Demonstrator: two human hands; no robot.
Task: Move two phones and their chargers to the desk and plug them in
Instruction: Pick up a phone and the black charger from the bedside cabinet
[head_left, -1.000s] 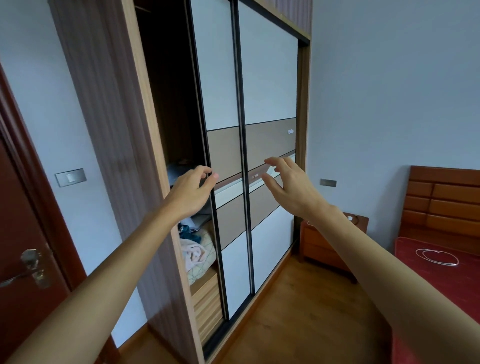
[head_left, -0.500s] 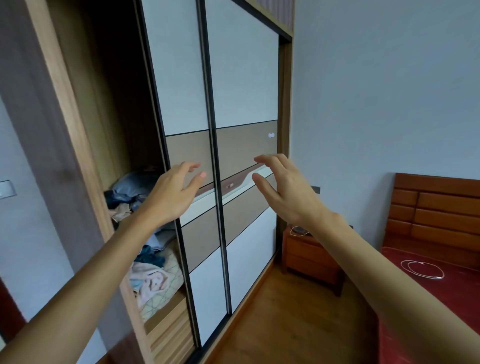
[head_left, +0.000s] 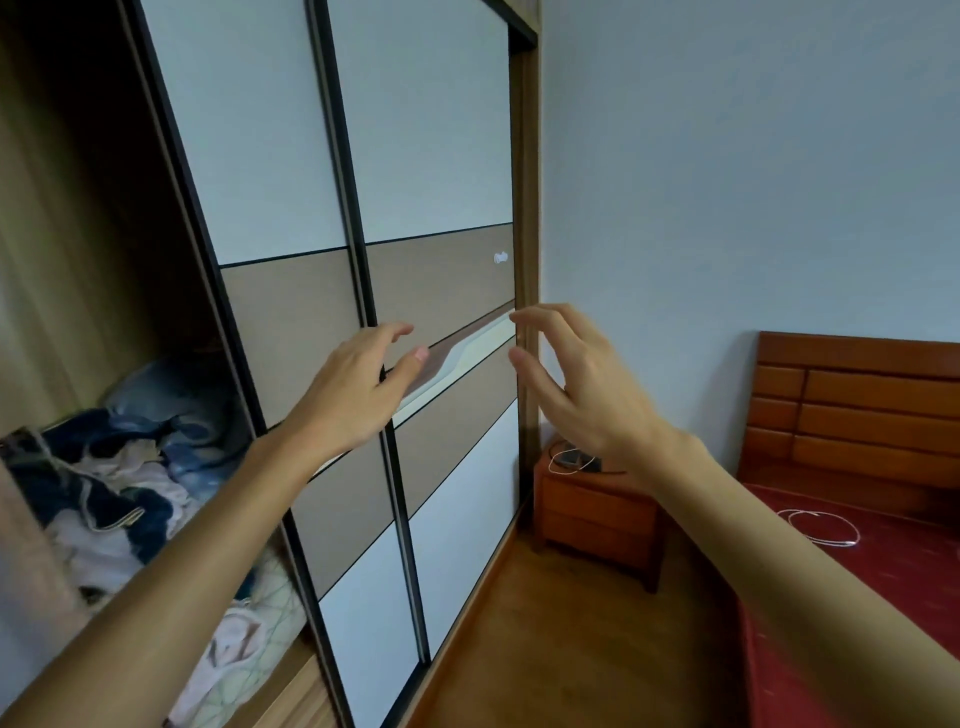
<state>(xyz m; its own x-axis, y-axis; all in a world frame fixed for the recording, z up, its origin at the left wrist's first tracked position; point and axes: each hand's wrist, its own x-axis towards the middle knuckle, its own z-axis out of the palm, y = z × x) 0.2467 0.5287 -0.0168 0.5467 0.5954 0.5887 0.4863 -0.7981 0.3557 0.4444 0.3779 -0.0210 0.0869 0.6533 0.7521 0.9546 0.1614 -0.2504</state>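
Hands first: my left hand and my right hand are both raised in front of me, fingers loosely spread and slightly curled, gripping nothing at all. Just below and beyond my right wrist sits the nightstand, and on its top I can make out one phone with a white cable looped beside it, partly hidden by my wrist. Farther to the right of that hand, on the red bed, lies a second coiled white cable. So I count one phone in sight, two cables, and no second phone or charger brick that I can tell; the desk is nowhere in view either. To the left of my left hand the wardrobe stands open with heaped clothes inside, and its sliding panels run behind both palms. The step now, as I judge it, is to reach the nightstand, so I should lower my right hand past the wardrobe frame, take phone and cable together without snagging the loop, and keep the left free for the bed's cable.
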